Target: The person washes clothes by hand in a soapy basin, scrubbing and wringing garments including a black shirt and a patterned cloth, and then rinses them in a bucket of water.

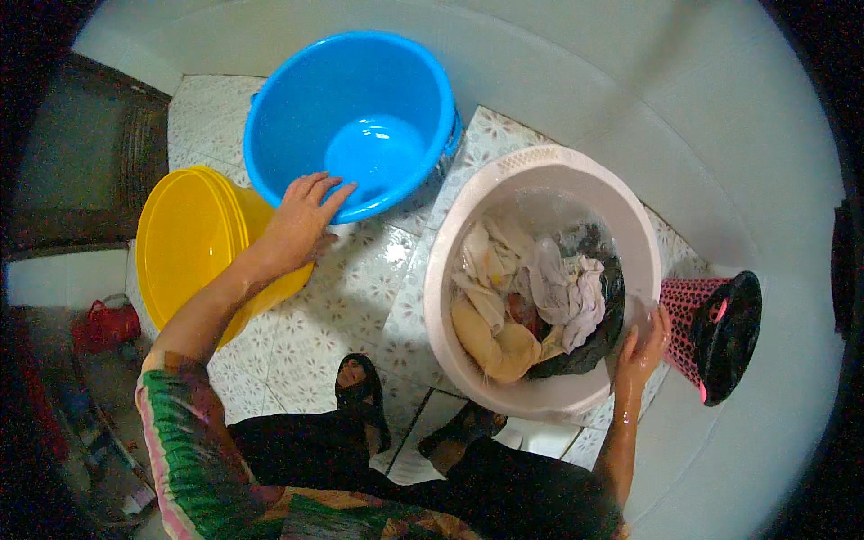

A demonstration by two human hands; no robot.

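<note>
Laundry (549, 283), wet, mixed pieces, lying heaped in cloudy water (540, 203) inside a pale pink tub (437, 297), right of centre in the head view: white and pale lilac cloths on top, a yellowish cream piece (495, 349) toward the near left, dark fabric (589, 355) along the near right. Right hand (642, 346): wet, fingers bent at the tub's right-hand rim; whether it grips or merely rests cannot be told. Left hand (308, 214): open, fingers loosely spread, holding nothing, over the near rim of a blue tub (355, 79); contact with that rim is unclear. Blue tub: round, side-handled, shallow clear liquid at its bottom, standing beyond the left hand. Yellow bucket (175, 247): left of the blue tub, partly behind the left forearm. Pink perforated basket (688, 315): right of the pale tub, black lining at its mouth. Red container (110, 326): far left. Floor (292, 364): pale tiles, flower pattern. Footwear: two dark sandals (360, 389), worn, on the floor near the pale tub.
</note>
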